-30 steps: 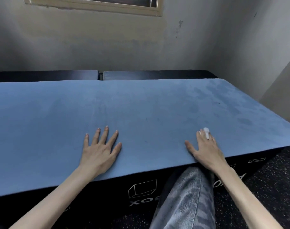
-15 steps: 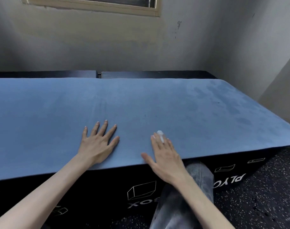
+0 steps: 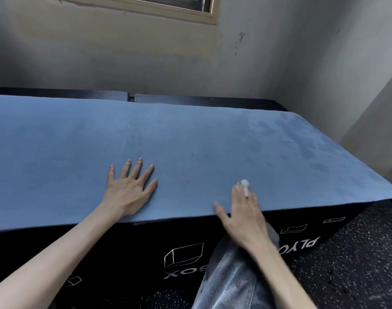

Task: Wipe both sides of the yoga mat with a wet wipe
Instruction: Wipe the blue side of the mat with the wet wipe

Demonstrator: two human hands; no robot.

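The blue yoga mat (image 3: 190,134) lies flat across the top of black boxes and fills the middle of the view. Darker damp patches (image 3: 302,148) mark its right end. My left hand (image 3: 129,190) rests flat on the mat with its fingers spread, near the front edge. My right hand (image 3: 244,217) lies over the mat's front edge with straight fingers. A small white wet wipe (image 3: 245,186) pokes up between two of its fingers, pinched there; the rest of the wipe is hidden under the hand.
The mat sits on black plyo boxes (image 3: 146,248) with white print on the front. My knee in grey jeans (image 3: 230,282) is against the box. A speckled dark floor (image 3: 358,264) lies to the right, and a grey wall stands behind.
My right hand slid left along the mat's front edge with the wipe, then back to the right. My left hand stayed in place.
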